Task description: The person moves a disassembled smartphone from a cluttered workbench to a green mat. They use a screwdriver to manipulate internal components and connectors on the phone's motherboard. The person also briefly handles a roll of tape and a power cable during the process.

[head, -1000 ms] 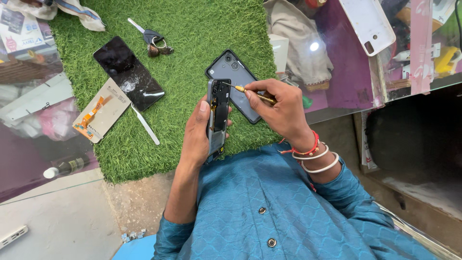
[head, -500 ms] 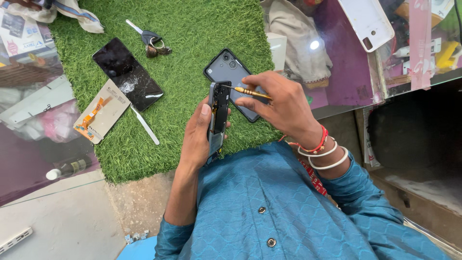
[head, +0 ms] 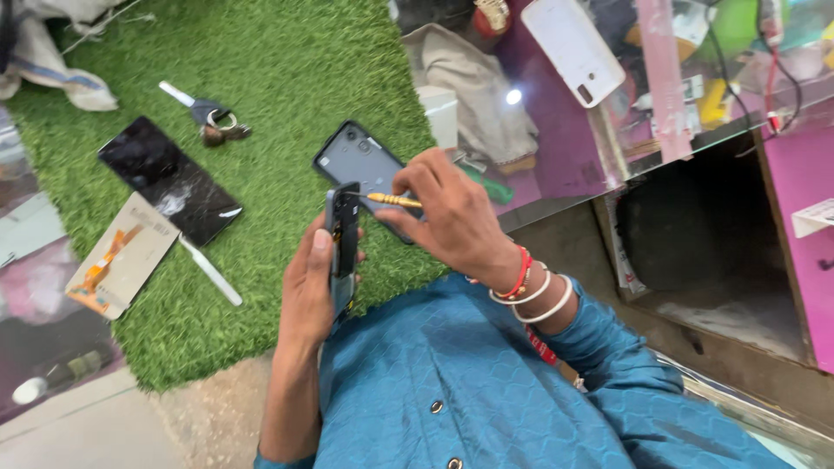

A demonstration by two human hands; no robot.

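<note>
**2 hands at an opened phone above the grass mat**

2 hands are seen over the near edge of a green artificial-grass mat (head: 261,78). An opened phone (head: 342,247) is held upright and edge-on in the left hand (head: 311,287), the fingers wrapped behind it and the thumb laid along its near side. A yellow-handled screwdriver (head: 393,201) is pinched between the thumb and fingertips of the right hand (head: 452,221), and its tip is set against the top part of the phone. The right hand is just beside the phone, on its right.

Little of the phone's inside can be made out, since only its thin edge is shown. The screwdriver's rear end is hidden inside the right hand. A dark back cover (head: 360,165) lies on the mat just behind the hands and is partly covered by the right hand.

Further left on the mat, a cracked black screen (head: 169,178), a white card with an orange flex strip (head: 122,256), a thin white pry tool (head: 211,271) and a bunch of keys (head: 213,122) are laid out. A white phone shell (head: 575,48) rests on the glass counter (head: 643,139), whose contents are blurred by reflections.
</note>
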